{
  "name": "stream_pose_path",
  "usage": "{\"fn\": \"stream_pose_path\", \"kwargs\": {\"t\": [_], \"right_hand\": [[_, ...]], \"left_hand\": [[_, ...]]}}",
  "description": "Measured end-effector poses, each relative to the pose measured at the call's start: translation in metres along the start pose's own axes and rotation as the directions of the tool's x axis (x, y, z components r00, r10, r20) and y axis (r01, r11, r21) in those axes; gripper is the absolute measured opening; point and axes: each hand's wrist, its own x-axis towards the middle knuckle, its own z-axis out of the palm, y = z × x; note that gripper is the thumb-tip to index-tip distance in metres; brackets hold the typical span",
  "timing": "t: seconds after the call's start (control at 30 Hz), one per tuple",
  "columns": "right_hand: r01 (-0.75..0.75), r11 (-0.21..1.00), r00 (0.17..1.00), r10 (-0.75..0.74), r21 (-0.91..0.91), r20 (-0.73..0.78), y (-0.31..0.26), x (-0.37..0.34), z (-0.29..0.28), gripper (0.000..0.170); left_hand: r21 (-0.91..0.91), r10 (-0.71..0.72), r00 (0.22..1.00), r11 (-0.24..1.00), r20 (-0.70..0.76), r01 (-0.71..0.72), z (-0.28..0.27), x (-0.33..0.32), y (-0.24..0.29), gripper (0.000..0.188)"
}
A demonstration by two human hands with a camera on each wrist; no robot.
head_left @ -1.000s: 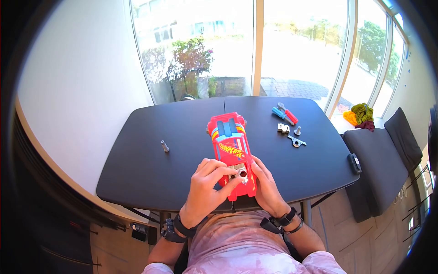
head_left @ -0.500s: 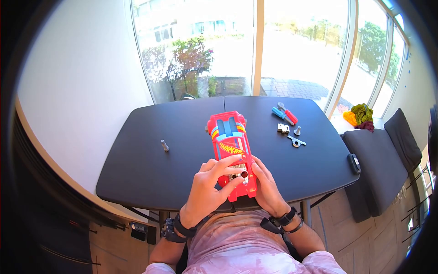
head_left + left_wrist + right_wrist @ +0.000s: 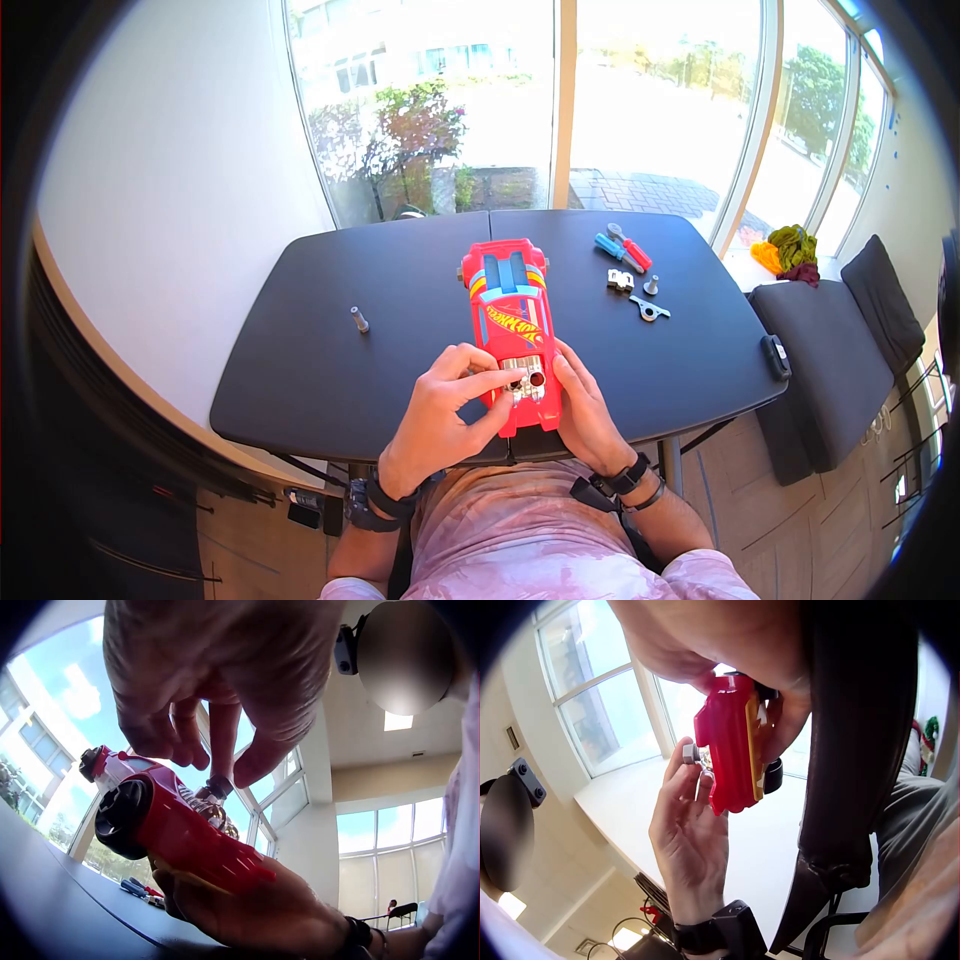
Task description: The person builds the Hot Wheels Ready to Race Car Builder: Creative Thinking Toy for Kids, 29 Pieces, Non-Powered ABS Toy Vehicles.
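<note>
Leftward, a slim grey bolt [image 3: 359, 319] sits on the black worktop [image 3: 290, 370]. My left fingers [image 3: 484, 383] pinch a grey hex-headed bolt [image 3: 691, 754] at the silver engine [image 3: 530, 365] of the red plastic toy car [image 3: 514, 320], which my right fingers [image 3: 789, 724] clasp above the worktop. Rightward lie blue-handled [image 3: 612, 247] and red-handled tools [image 3: 637, 256].

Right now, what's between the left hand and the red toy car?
A grey bolt, held by the left hand at the car; the right wrist view shows it.
</note>
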Motion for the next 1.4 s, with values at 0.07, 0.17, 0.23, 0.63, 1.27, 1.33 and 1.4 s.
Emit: {"fn": "stream_pose_path", "kwargs": {"t": [0.07, 0.17, 0.23, 0.63, 1.27, 1.33, 1.4], "right_hand": [[0.004, 1.0, 1.0, -0.004, -0.023, 0.002, 0.001, 0.0, -0.001, 0.055], [0.007, 0.999, 1.0, -0.007, -0.038, 0.008, 0.0, 0.001, -0.001, 0.054], [0.007, 0.999, 1.0, -0.006, -0.032, 0.007, -0.001, 0.0, 0.0, 0.055], [0.0, 1.0, 1.0, 0.001, -0.002, 0.017, -0.001, -0.001, -0.001, 0.057], [0.009, 1.0, 1.0, -0.009, -0.009, 0.018, 0.0, -0.002, 0.0, 0.057], [0.018, 1.0, 1.0, -0.018, -0.012, 0.012, -0.001, -0.002, 0.0, 0.057], [0.024, 1.0, 1.0, -0.024, -0.014, 0.0, 0.0, -0.002, 0.002, 0.057]], "left_hand": [[0.012, -0.012, 1.0, 1.0, -0.003, 0.012, -0.001, 0.002, 0.006, 0.035], [0.043, -0.019, 1.0, 0.999, -0.02, 0.02, 0.008, -0.002, -0.003, 0.031], [0.05, 0.026, 0.999, 0.998, -0.022, -0.025, 0.009, -0.001, -0.006, 0.036], [-0.042, -0.085, 0.992, 0.996, -0.09, 0.082, 0.014, -0.001, -0.002, 0.046], [-0.18, -0.074, 0.997, 0.981, -0.025, 0.068, 0.006, 0.001, 0.002, 0.038], [-0.106, -0.054, 0.998, 0.993, -0.04, 0.049, 0.004, 0.004, 0.01, 0.036], [-0.036, -0.026, 0.998, 0.999, -0.053, 0.025, 0.003, 0.004, 0.011, 0.035]]}}
